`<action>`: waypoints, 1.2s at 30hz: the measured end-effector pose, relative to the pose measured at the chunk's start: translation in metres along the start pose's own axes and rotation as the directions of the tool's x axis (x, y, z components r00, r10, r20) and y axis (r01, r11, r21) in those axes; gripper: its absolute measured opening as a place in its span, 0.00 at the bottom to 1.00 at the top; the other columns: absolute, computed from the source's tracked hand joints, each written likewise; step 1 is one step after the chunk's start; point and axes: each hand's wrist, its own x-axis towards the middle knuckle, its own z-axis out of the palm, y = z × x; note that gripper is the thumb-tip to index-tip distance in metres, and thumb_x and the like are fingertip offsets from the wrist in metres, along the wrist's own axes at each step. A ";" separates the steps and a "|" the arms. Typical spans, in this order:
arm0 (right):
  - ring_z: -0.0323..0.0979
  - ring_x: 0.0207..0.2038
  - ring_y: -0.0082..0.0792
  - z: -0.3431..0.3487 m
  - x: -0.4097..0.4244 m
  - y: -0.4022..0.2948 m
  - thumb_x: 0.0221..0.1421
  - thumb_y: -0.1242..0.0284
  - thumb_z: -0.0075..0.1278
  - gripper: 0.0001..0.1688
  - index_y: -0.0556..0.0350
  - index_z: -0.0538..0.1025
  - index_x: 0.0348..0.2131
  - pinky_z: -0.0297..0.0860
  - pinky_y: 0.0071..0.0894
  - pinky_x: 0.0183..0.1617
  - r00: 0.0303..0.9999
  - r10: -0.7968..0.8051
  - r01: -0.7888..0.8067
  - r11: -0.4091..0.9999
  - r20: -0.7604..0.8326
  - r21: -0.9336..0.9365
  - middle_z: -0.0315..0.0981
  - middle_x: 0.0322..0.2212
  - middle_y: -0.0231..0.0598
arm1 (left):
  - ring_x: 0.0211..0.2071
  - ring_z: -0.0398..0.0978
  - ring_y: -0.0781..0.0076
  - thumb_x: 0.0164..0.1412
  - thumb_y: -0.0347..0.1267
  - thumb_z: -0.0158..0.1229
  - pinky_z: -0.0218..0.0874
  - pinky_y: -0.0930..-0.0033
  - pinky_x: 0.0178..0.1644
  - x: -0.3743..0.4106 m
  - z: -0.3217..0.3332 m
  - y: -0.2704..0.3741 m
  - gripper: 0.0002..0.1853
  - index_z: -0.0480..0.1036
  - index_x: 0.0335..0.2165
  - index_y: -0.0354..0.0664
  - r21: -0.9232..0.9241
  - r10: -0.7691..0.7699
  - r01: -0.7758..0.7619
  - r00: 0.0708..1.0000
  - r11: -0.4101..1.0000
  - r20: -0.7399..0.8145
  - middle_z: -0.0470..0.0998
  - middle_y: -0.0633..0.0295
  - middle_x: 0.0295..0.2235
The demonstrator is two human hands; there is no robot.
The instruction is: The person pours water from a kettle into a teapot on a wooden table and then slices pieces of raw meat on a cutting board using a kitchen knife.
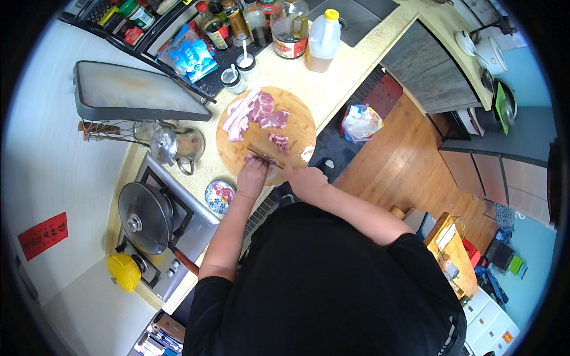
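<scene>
On the counter lies a round wooden cutting board [294, 104]. My right hand [307, 181] grips a knife [266, 158], seen nearly edge-on, its blade pointing up and left across the board's near part. Fingers bent, my left hand [252, 177] presses a piece of raw meat [248, 157] right beside the blade; most of that piece is hidden under the fingers. Farther up the board are larger slabs of fatty raw meat [249, 111], a separate slice [275, 119] and a small heap of cut meat [279, 141]. A blue-and-white dish [219, 205] with some meat in it stands left of my left hand.
Left of the board stand a glass pitcher [189, 144] and a gas stove [198, 231] bearing a lidded pan [144, 218] and a yellow pot [123, 272]. Two seasoning jars [233, 81], a large oil bottle [289, 31] and a yellow-capped plastic jug [323, 42] line the far side.
</scene>
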 end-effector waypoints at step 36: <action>0.84 0.31 0.49 -0.006 -0.002 -0.001 0.61 0.74 0.47 0.14 0.60 0.70 0.46 0.78 0.44 0.32 0.998 -0.006 0.008 1.000 0.055 -0.028 0.83 0.28 0.49 | 0.37 0.76 0.59 0.52 0.24 0.61 0.72 0.63 0.41 0.002 -0.010 -0.011 0.05 0.80 0.30 0.37 -0.060 0.018 -0.020 0.999 0.998 -0.043 0.78 0.59 0.32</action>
